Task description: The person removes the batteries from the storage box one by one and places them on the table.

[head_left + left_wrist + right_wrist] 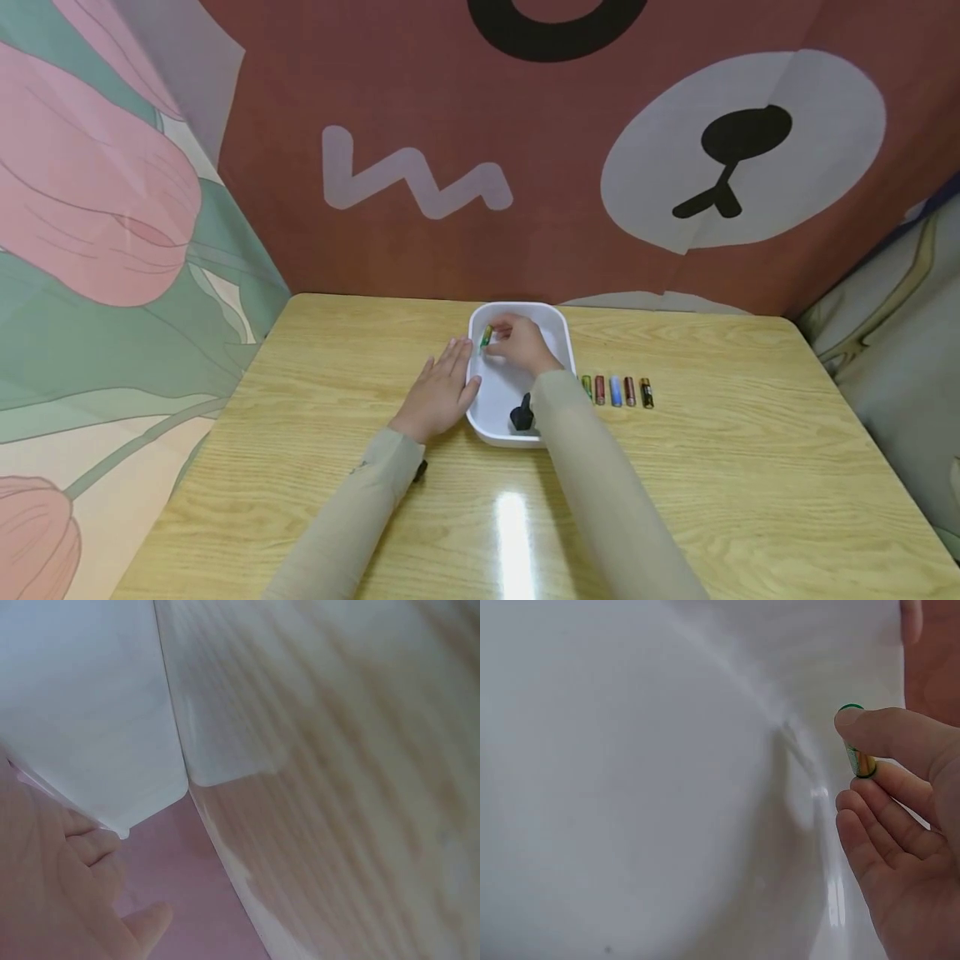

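Note:
A white plastic bin (495, 392) stands toward the back of the table. Inside its far left part, my right hand (521, 343) pinches a green and yellow battery (487, 337) between thumb and fingers. The right wrist view shows the thumb across the battery (864, 763), close to the bin's side wall; the other fingers curve below it. My left hand (437, 396) lies with fingers extended against the left rim of the bin. In the left wrist view, the left fingers (94, 847) reach the bin's edge.
Right of the bin, several batteries stand in a row, among them a blue one (616, 391) and a black one (647, 392). Part of the row hides behind the right sleeve. A black item (521, 417) shows under the right wrist. A printed cloth (420, 250) hangs behind the wooden table (720, 467).

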Demonstrator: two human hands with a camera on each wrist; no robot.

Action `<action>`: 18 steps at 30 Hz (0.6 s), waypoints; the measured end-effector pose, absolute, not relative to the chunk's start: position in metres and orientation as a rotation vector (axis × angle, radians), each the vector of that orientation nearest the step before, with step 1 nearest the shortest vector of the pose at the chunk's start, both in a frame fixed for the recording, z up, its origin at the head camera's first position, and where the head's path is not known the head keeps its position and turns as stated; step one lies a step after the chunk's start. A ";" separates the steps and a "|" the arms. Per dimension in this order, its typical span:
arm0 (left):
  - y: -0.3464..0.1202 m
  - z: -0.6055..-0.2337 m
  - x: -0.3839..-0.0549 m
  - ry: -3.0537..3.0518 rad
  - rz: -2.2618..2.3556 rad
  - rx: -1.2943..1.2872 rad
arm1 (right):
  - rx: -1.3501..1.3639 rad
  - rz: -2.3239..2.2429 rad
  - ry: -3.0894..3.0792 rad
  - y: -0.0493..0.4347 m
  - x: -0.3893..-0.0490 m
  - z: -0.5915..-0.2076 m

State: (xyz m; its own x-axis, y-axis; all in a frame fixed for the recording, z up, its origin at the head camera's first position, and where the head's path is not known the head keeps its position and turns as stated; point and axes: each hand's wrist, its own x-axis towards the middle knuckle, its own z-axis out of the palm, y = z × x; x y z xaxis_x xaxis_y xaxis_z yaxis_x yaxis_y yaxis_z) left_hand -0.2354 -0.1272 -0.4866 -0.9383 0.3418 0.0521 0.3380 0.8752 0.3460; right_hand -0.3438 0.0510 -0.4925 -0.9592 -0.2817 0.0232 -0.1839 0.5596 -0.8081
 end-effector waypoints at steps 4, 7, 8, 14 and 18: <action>-0.127 -0.486 -0.236 3.027 0.557 0.543 | -0.400 -1.409 2.665 0.054 -0.343 -0.489; -0.127 -0.485 -0.236 3.021 0.562 0.541 | -0.393 -1.427 2.659 0.054 -0.343 -0.487; -0.127 -0.484 -0.236 3.018 0.563 0.540 | -0.391 -1.433 2.659 0.055 -0.342 -0.486; -0.127 -0.479 -0.234 3.014 0.559 0.534 | -0.390 -1.445 2.657 0.056 -0.343 -0.483; -0.127 -0.478 -0.234 3.006 0.544 0.524 | -0.378 -1.459 2.657 0.059 -0.343 -0.481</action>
